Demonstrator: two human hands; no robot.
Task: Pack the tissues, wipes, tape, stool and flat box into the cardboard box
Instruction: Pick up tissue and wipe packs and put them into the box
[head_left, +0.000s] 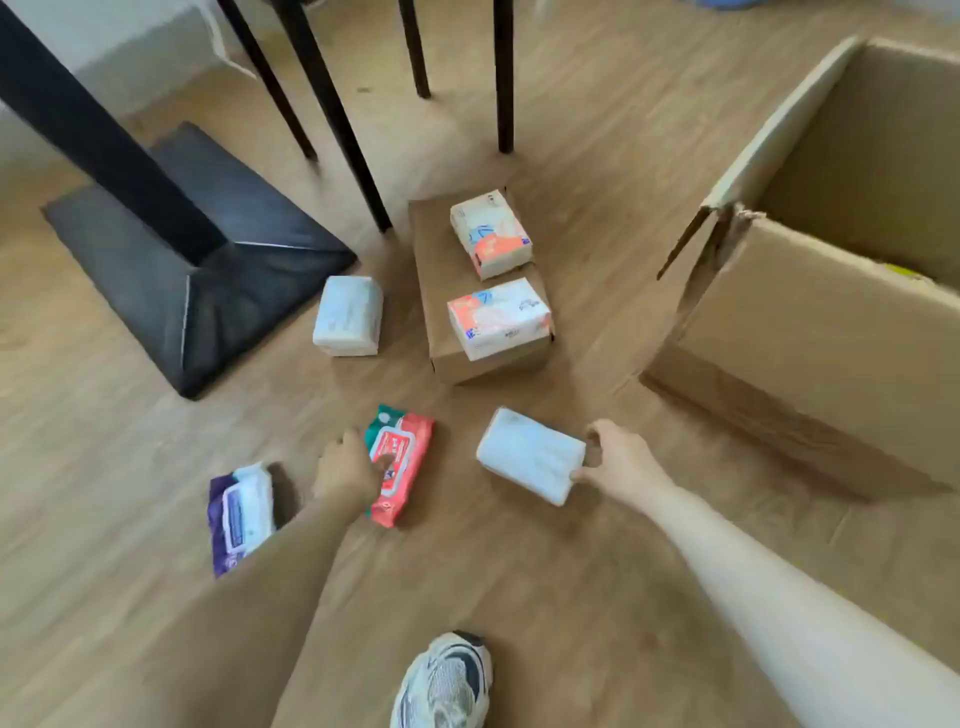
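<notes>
wood floor (130, 467) holds nearly everything unpacked; the cardboard box (810, 332) stands right. right hand (618, 457) clamps a white tissue pack (530, 454), left hand (348, 467) closes on red wipes (402, 462).

Light wood-plank floor (130, 519) lit evenly throughout. Black pedestal base (208, 270) seen left of centre; thin black chair legs (332, 109) noted along top.

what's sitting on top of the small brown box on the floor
Two orange-and-white tissue packs lie on the flat box, one behind the other. Whatever is inside the box or beneath it is hidden.
</notes>
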